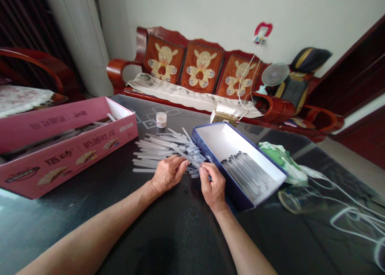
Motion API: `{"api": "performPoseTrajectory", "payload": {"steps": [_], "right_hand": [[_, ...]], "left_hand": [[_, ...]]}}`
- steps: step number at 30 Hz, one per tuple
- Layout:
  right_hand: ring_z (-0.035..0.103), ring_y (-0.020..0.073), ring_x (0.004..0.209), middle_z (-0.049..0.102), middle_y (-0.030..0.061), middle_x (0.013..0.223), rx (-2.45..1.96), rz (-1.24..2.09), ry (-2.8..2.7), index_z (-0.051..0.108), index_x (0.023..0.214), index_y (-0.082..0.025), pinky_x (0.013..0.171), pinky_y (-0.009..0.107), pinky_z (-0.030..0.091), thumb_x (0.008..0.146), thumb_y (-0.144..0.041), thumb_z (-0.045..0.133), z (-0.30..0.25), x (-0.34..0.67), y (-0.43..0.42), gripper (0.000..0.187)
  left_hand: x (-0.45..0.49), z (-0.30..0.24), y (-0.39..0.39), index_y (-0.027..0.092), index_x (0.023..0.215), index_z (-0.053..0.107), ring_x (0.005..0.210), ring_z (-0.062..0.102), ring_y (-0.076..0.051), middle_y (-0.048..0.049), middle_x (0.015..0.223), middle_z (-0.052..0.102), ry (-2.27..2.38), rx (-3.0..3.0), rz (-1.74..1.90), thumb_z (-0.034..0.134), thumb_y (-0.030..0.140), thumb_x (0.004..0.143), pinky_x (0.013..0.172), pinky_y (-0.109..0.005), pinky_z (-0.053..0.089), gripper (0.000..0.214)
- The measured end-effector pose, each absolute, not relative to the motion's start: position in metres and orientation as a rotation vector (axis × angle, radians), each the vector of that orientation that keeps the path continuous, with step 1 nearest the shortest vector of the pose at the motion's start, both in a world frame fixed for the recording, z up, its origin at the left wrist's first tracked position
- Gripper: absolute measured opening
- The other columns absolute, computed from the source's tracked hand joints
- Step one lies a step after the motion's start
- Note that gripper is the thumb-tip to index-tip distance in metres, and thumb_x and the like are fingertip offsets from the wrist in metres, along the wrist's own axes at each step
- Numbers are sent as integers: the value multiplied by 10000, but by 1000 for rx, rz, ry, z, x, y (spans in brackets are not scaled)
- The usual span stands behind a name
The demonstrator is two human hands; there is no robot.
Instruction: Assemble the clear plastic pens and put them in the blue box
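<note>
Right hand (213, 185): right fingers (207, 171) clenched in a pinch on a translucent plastic rod (186, 156), its long axis pointing up-left from the fingertips into a loose rod pile (156, 150) on the desk (168, 227). Left hand (168, 173): left fingers (180, 164) curled at the pile's near edge, grip unconfirmed. Open blue-rimmed box (228, 140) sits just right of the right fingers. A pinch near the rod's end, clear of neighbouring rods, gives best control.
</note>
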State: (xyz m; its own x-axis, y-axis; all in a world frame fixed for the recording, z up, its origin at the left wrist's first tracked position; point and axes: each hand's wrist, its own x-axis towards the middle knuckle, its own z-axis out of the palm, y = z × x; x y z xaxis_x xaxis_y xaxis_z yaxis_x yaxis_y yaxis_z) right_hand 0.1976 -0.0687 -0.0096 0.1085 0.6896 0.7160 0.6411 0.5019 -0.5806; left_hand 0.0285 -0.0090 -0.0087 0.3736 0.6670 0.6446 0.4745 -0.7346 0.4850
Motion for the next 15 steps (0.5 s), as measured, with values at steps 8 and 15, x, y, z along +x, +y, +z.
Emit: {"api": "performPoseTrajectory", "payload": {"steps": [8, 15], "right_hand": [[607, 202, 950, 649, 74, 973, -1171, 161, -1789, 632, 950, -202, 874, 359, 487, 863, -204, 521, -3, 192, -74, 141], [558, 218, 911, 593, 70, 908, -1382, -21, -1874, 654, 879, -196, 855, 384, 457, 802, -141, 529, -7, 205, -72, 157]], "left_hand": [[36, 4, 1, 140, 1047, 599, 745, 645, -164, -56, 852, 662, 727, 1110, 1122, 585, 426, 811, 700, -299, 531, 371], [16, 13, 17, 160, 1165, 554, 483, 480, -72, 22, 701, 578, 883, 1290, 1231, 506, 314, 802, 480, -196, 436, 398]]}}
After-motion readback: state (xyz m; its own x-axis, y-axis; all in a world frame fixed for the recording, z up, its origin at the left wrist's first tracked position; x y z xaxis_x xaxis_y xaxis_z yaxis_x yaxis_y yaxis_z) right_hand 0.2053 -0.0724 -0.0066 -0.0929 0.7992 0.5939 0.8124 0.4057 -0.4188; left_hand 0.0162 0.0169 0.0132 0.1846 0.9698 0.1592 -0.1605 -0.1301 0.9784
